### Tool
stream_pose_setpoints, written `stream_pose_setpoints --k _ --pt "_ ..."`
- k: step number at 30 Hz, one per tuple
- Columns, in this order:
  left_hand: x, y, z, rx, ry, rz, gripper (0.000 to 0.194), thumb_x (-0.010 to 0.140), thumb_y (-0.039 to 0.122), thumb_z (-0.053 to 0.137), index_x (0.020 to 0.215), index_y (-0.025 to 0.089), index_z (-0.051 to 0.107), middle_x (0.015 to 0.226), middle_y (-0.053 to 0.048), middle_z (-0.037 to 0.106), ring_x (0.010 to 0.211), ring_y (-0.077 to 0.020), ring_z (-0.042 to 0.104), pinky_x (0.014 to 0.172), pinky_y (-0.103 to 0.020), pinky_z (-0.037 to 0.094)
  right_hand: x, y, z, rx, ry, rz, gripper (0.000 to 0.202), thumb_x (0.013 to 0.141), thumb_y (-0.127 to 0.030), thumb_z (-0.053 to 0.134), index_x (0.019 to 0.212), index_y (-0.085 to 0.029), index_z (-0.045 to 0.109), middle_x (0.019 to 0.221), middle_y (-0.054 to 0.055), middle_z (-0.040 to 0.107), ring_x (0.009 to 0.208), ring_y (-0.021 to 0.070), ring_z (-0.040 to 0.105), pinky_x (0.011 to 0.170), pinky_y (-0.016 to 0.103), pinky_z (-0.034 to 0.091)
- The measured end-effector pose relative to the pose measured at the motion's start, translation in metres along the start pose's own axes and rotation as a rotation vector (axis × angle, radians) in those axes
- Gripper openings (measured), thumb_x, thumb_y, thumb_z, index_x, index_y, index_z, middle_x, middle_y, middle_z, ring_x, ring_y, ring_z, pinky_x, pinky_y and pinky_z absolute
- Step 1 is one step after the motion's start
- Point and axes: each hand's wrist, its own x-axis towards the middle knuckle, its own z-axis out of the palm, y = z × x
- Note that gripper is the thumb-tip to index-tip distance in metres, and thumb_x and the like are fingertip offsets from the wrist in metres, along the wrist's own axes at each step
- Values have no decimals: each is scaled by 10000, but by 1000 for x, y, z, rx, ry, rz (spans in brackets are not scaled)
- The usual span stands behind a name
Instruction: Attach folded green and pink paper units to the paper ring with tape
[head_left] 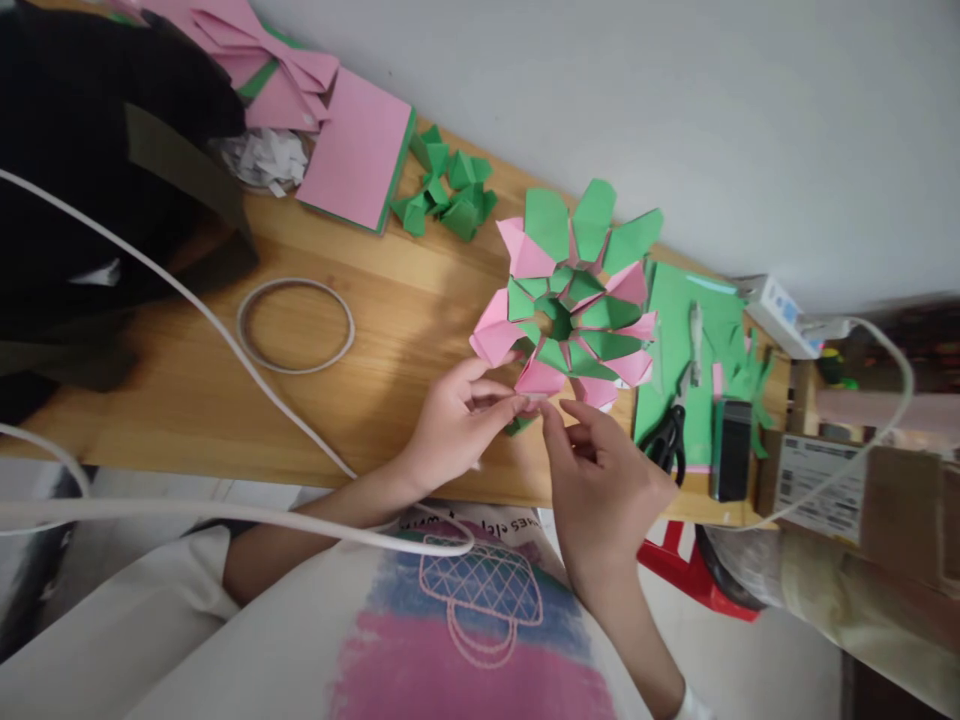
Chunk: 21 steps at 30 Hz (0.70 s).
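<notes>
A flower of folded pink and green paper [620,318] has a ring of petals around an open green centre. It is held up over the wooden table. My left hand [457,425] pinches its lower edge between thumb and fingers. Close by, my right hand [600,465] is curled, its fingertips at a small pale pink bit of paper [534,399] between the two hands. Whether those right fingertips grip that bit is not clear.
Folded green paper pieces [469,200] lie behind, beside a pink pad [358,150] and crumpled white paper [274,158]. To the right are scissors [670,430] on green sheets [667,310] and a dark phone-sized box [730,450]. A white cable [187,285] crosses the left side.
</notes>
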Motion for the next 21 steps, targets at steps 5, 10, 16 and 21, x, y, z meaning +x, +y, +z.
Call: stream_pose_setpoints --k 5,10,16,21 --pt "2 -4 -2 -108 27 -11 555 744 261 770 1230 107 551 832 -70 770 792 -195 735 727 -288 567 -2 2 2 257 -142 213 267 848 -406 642 817 -167 756 544 1 664 466 121 597 483 235 427" --pt "2 -1 -1 -135 24 -41 461 738 215 752 1161 115 597 771 -27 743 759 -167 719 720 -274 557 -5 -2 13 682 -319 422 296 872 -416 590 892 -157 732 469 -57 538 365 71 409 382 212 317" --pt "4 -1 -2 -71 17 -41 473 714 197 757 1150 114 595 805 -32 739 784 -166 710 769 -284 548 -9 -3 23 909 -306 529 277 839 -418 645 911 -157 703 467 -78 497 368 57 373 359 197 272" --pt "6 -1 -3 -28 38 -31 467 716 165 730 1156 111 583 778 -22 732 756 -159 703 738 -267 540 -10 -2 27 1003 -304 569 232 793 -370 710 911 -171 686 462 -89 519 353 56 393 344 185 289"
